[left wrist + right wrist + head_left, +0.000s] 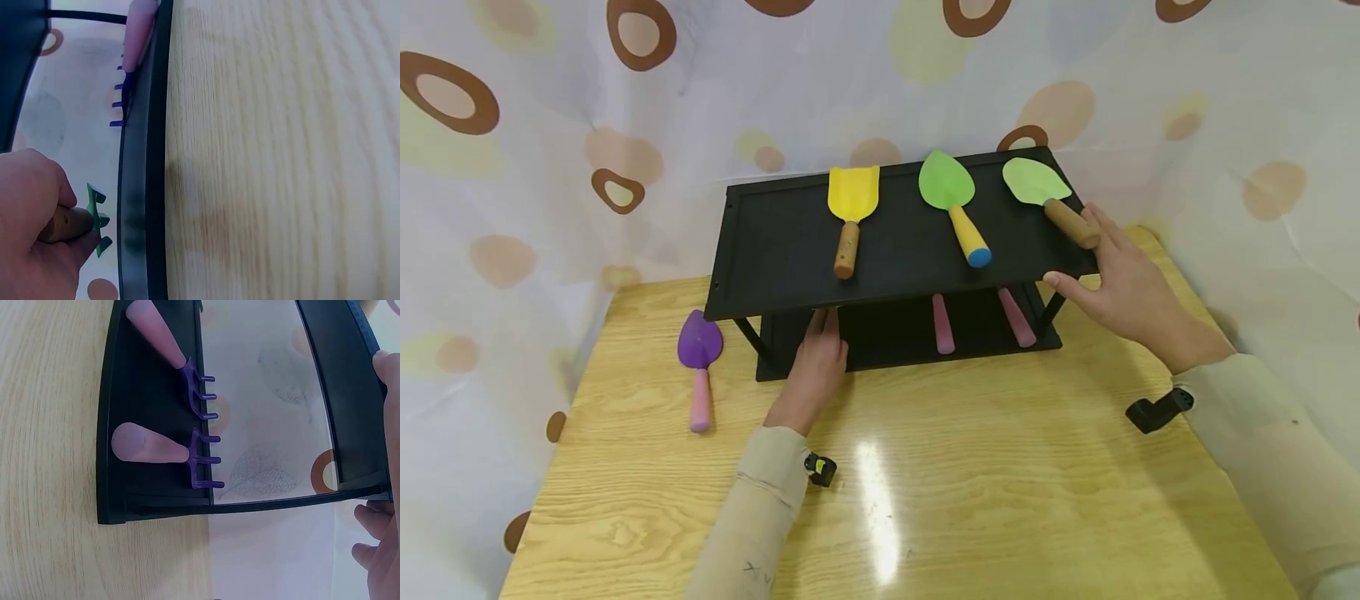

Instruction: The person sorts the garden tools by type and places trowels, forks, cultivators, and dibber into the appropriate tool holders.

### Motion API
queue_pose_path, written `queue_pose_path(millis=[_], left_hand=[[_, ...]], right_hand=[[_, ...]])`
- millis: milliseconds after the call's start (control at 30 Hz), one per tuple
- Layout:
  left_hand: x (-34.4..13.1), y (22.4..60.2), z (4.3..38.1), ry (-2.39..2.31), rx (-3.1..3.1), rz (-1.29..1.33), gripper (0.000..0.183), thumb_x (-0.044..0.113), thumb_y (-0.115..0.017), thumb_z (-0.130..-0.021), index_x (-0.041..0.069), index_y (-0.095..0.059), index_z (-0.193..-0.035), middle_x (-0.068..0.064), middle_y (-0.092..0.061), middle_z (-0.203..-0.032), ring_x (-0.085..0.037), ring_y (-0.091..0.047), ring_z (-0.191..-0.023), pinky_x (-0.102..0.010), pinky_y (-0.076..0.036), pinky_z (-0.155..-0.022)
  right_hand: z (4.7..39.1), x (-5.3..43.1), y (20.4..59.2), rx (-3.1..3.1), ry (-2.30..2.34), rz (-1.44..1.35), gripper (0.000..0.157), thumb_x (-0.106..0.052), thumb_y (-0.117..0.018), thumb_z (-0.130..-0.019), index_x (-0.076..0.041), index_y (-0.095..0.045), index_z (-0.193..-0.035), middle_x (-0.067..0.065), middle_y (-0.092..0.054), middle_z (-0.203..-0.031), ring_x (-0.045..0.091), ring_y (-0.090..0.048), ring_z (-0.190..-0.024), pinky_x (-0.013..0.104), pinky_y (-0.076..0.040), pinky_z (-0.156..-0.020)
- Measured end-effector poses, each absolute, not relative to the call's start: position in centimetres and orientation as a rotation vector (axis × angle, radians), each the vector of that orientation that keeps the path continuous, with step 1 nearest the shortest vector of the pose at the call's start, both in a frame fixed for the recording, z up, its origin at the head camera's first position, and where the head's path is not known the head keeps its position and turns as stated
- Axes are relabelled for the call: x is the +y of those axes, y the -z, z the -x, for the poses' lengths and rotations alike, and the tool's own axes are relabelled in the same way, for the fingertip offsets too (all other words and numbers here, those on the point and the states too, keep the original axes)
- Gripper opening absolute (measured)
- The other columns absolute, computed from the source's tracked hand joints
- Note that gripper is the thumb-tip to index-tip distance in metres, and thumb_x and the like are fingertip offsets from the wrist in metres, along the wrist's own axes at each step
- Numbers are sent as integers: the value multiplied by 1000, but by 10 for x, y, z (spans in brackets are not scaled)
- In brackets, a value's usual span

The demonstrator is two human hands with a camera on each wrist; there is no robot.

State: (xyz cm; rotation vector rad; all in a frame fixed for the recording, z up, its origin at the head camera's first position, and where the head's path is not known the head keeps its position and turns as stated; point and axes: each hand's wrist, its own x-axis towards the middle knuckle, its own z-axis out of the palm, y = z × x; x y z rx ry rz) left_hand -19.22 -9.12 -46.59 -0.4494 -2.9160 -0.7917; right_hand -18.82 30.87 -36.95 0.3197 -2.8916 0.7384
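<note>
My left hand [817,360] reaches between the tiers of a black two-tier rack [775,250]. Its fingers grip the wooden handle of a small green hand rake [97,219], seen in the left wrist view; the head view hides that tool. At the rack's right end my right hand [1131,283] holds the top tier's edge, the thumb on the front rim. Close to those fingers lies a pale green trowel [1032,181] with a wooden handle. Two purple hand rakes [199,459] [192,394] with pink handles lie on the lower tier.
A yellow square-ended shovel [853,193] and a green trowel [946,181] with a yellow handle lie on the top tier. Left of the rack, a purple trowel [700,340] lies on the wooden table [970,467]. A patterned curtain [700,108] hangs behind.
</note>
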Motion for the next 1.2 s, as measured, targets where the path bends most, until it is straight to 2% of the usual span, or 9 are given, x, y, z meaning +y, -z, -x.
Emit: queue_pose_path(millis=[133, 267, 433, 567, 733, 933, 1067, 1200], left_hand=[[-86, 464, 198, 779, -2931, 440, 59, 0, -47, -102, -8, -20, -154, -27, -28, -157, -41, -41, -140, -49, -53, -100], [-82, 464, 202, 638, -2932, 464, 57, 2, -49, -102, -10, -23, -152, -29, -33, -152, -42, -44, -136, -47, -53, -101], [-77, 466, 207, 452, -2934, 532, 59, 2, -51, -101, -15, -22, -150, -33, -32, -152, -45, -41, -136, -49, -45, -110], [-74, 470, 210, 439, -2990, 575, 64, 2, -50, -101, -15, -14, -151, -34, -20, -157, -47, -29, -145, -52, -32, -119], [-73, 476, 209, 411, -3054, 598, 68, 2, -49, -101, -16, -7, -151, -34, -8, -161, -47, -14, -151, -52, -21, -123], [-73, 483, 207, 276, -3042, 642, 70, 4, -54, -99, -19, -10, -149, -37, -11, -159, -48, -13, -151, -53, -19, -124], [-72, 487, 207, 249, -2976, 645, 67, 6, -52, -101, -20, -14, -149, -38, -16, -157, -48, -18, -149, -53, -23, -123], [-76, 490, 205, 434, -2954, 561, 68, 15, -51, -103, -14, -14, -152, -34, -20, -159, -45, -23, -149, -54, -26, -122]], right_hand=[[190, 310, 369, -2880, -744, -334, 87, -50, -59, -95, -14, -16, -160, 12, -7, -168, 50, -21, -148, 71, -25, -111], [191, 309, 368, -2882, -746, -338, 88, -51, -59, -95, -13, -14, -160, 11, -7, -168, 49, -22, -148, 72, -26, -110], [190, 307, 366, -2874, -744, -344, 88, -51, -59, -95, -9, -16, -159, 11, -8, -168, 48, -21, -148, 72, -26, -110], [189, 307, 365, -2880, -739, -345, 89, -52, -58, -95, -7, -16, -159, 12, -8, -168, 48, -21, -149, 71, -26, -111], [190, 308, 366, -2877, -746, -340, 91, -52, -58, -95, -8, -12, -160, 11, -8, -168, 48, -21, -149, 71, -26, -111], [189, 309, 368, -2885, -754, -329, 93, -53, -59, -94, -9, -10, -160, 11, -7, -168, 48, -21, -149, 71, -25, -112], [189, 310, 367, -2878, -753, -326, 93, -53, -59, -94, -8, -11, -160, 10, -8, -168, 47, -21, -149, 71, -25, -112], [189, 311, 370, -2875, -765, -335, 92, -53, -59, -95, -10, -10, -160, 10, -7, -168, 47, -20, -149, 71, -25, -112]])
